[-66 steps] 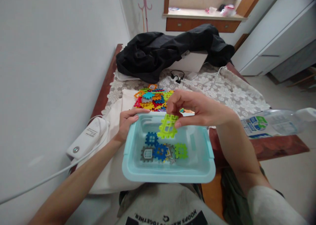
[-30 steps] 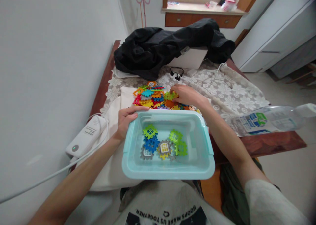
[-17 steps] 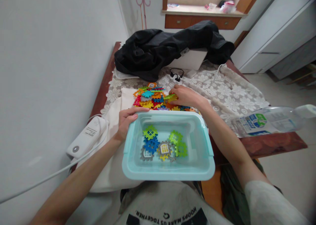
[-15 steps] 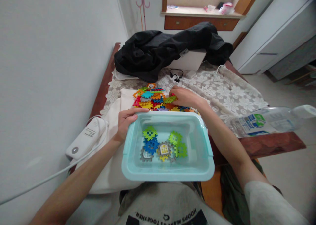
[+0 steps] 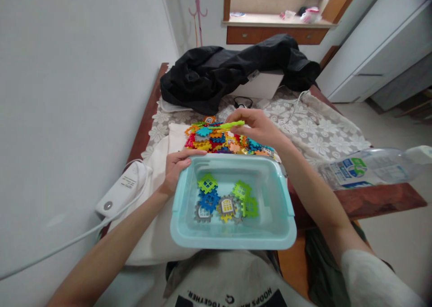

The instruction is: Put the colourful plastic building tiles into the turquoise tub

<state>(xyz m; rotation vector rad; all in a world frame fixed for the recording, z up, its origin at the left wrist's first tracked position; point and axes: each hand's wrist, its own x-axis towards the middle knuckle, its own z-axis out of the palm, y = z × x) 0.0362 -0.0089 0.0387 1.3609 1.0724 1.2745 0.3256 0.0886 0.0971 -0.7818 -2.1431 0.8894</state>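
A green piece (image 5: 232, 126) has been raised off the pile (image 5: 218, 139) and now looks free of it, pinched nearly edge-on by the right hand (image 5: 258, 125) past the far rim of the tub (image 5: 232, 243). The tub's far left corner is clasped by the left hand (image 5: 177, 168). Bare floor is left along its right wall; farther right, room is narrowed by the bottle (image 5: 369, 167) near the edge of the table (image 5: 398, 197)

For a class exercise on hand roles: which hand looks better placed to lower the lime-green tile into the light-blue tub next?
Probably the right hand: it pinches the lime-green tile beyond the light-blue tub, while the left hand grips the tub's far left corner.
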